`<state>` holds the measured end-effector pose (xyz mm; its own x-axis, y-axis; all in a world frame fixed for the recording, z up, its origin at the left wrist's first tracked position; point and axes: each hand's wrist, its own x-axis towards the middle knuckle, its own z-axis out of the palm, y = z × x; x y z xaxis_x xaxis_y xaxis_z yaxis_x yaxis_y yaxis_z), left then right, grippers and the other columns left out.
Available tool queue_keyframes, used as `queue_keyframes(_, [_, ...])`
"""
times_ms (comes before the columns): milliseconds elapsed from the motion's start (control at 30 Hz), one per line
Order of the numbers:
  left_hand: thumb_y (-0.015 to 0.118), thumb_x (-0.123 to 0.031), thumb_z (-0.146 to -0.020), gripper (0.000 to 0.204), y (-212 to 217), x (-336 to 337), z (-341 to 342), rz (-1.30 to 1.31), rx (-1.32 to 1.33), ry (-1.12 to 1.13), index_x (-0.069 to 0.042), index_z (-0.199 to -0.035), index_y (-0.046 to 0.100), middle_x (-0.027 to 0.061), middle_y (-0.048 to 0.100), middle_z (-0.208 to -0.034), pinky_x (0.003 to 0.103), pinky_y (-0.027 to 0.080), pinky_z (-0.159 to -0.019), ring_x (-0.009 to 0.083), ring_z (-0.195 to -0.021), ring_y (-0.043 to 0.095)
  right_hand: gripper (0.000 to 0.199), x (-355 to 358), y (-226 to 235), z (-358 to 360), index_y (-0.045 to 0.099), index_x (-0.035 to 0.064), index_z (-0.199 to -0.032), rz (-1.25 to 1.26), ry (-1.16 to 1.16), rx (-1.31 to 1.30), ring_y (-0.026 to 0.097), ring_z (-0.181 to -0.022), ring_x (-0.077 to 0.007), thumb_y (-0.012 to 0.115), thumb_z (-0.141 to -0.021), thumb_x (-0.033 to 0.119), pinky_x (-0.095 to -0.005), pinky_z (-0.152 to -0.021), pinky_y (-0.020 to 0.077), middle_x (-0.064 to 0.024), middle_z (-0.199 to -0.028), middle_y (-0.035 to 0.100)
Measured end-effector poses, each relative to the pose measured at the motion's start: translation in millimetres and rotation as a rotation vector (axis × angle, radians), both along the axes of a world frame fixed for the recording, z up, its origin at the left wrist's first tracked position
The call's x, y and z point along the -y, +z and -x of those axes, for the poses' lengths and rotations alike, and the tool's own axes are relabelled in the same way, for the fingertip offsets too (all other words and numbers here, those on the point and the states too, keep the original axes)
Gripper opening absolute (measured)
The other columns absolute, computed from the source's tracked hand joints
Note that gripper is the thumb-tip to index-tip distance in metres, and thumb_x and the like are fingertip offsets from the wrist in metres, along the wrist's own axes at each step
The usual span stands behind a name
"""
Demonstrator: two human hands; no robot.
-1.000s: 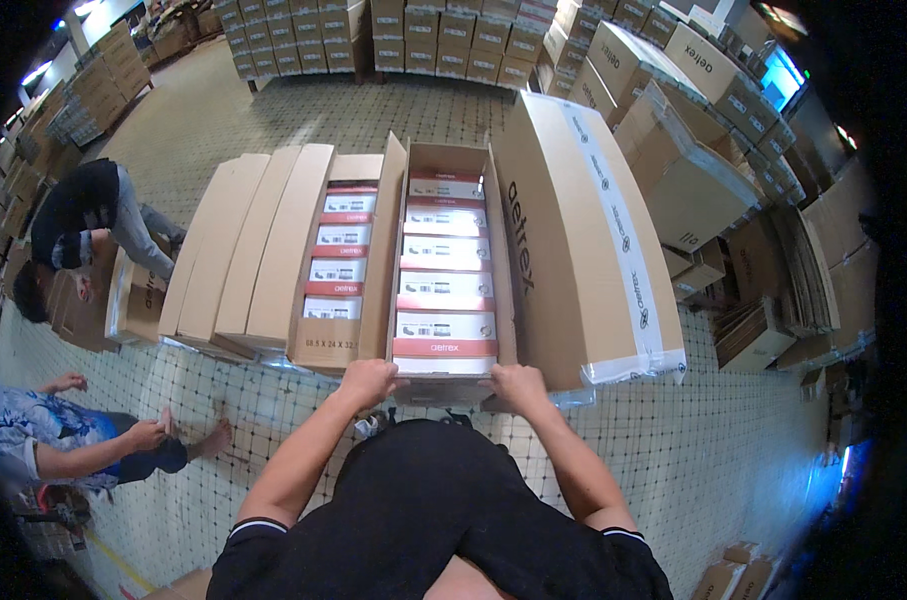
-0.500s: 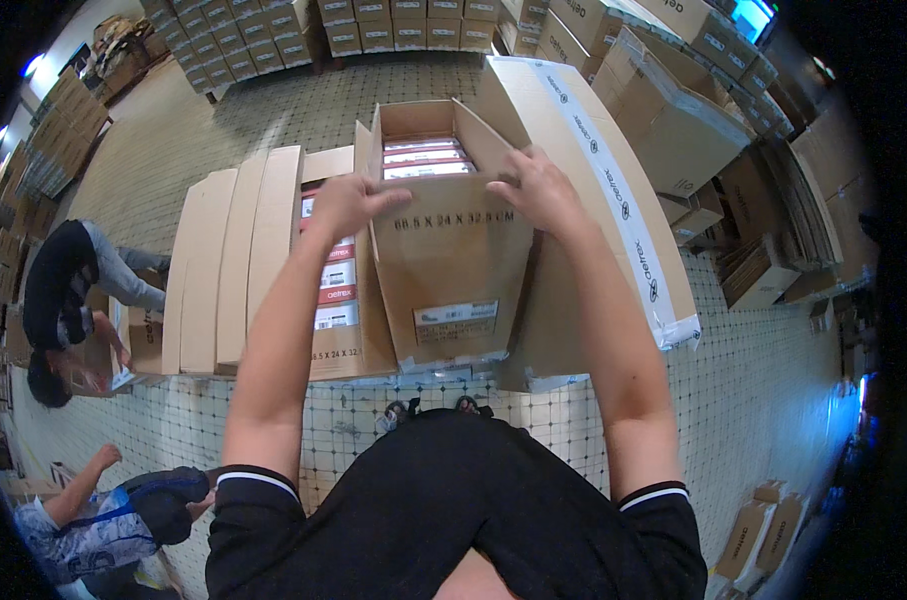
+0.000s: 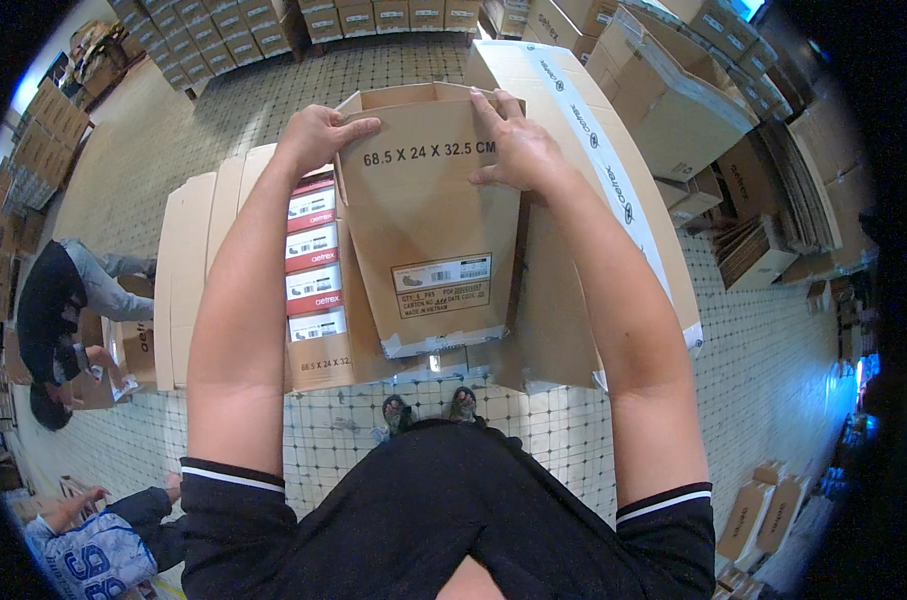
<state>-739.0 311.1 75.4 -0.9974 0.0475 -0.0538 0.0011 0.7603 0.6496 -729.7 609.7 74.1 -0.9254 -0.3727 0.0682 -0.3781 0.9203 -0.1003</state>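
A tall open brown carton [image 3: 423, 220] stands in front of me, its printed front panel facing me. My left hand [image 3: 318, 140] grips the top left corner, thumb along the rim. At the top right, my right hand [image 3: 521, 148] holds the upper edge, with its thumb against the front panel. The raised front hides the carton's contents. Just left is another open carton holding a column of red-and-white shoe boxes [image 3: 313, 250]. Close on the right side lies a larger carton [image 3: 563, 270] sealed with printed white tape.
Folded-out carton flaps [image 3: 186, 280] extend left. One co-worker [image 3: 53, 310] bends over a box at the far left; another [image 3: 103, 550] is at lower left. Stacked cartons [image 3: 223, 40] line the back. A big open carton [image 3: 663, 95] and flattened cardboard [image 3: 763, 260] are at right.
The carton's front has risen and tilted so that its inner shoe boxes no longer show. Both hands moved up with it. More of the shoe boxes on the left is exposed.
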Motion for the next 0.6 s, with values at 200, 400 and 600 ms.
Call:
queue_keyframes(200, [0.074, -0.064, -0.073, 0.061, 1.4, -1.4, 7.8, 0.000, 0.002, 0.029, -0.003, -0.082, 0.077, 0.0079, 0.071, -0.070, 0.031, 0.052, -0.063, 0.0152, -0.063, 0.066, 0.120, -3.0, 0.1, 10.8, 0.014, 0.0266, -0.155, 0.043, 0.015, 0.000, 0.052, -0.123, -0.0417, 0.089, -0.062, 0.038, -0.0449, -0.104, 0.0457, -0.0183, -0.154, 0.024])
queue_keyframes(400, [0.075, -0.062, -0.073, 0.058, 1.9, -2.3, 10.1, -0.007, 0.002, 0.017, -0.004, -0.080, 0.077, 0.0070, 0.070, -0.068, 0.028, 0.051, -0.057, 0.0130, -0.058, 0.064, 0.119, -4.6, 2.8, 11.7, 0.015, 0.0239, -0.155, 0.054, 0.033, 0.005, 0.050, -0.124, -0.0422, 0.088, -0.061, 0.037, -0.0445, -0.105, 0.0449, -0.0184, -0.154, 0.024])
queue_keyframes(600, [0.077, -0.057, -0.074, 0.054, 1.4, -4.0, 12.2, -0.063, -0.008, 0.026, -0.004, -0.075, 0.074, 0.0050, 0.066, -0.064, 0.026, 0.047, -0.050, 0.0105, -0.052, 0.059, 0.118, -3.7, 11.3, 11.9, 0.015, 0.0183, -0.155, 0.029, 0.033, 0.046, 0.048, -0.126, -0.0417, 0.087, -0.063, 0.036, -0.0433, -0.107, 0.0431, -0.0193, -0.153, 0.023])
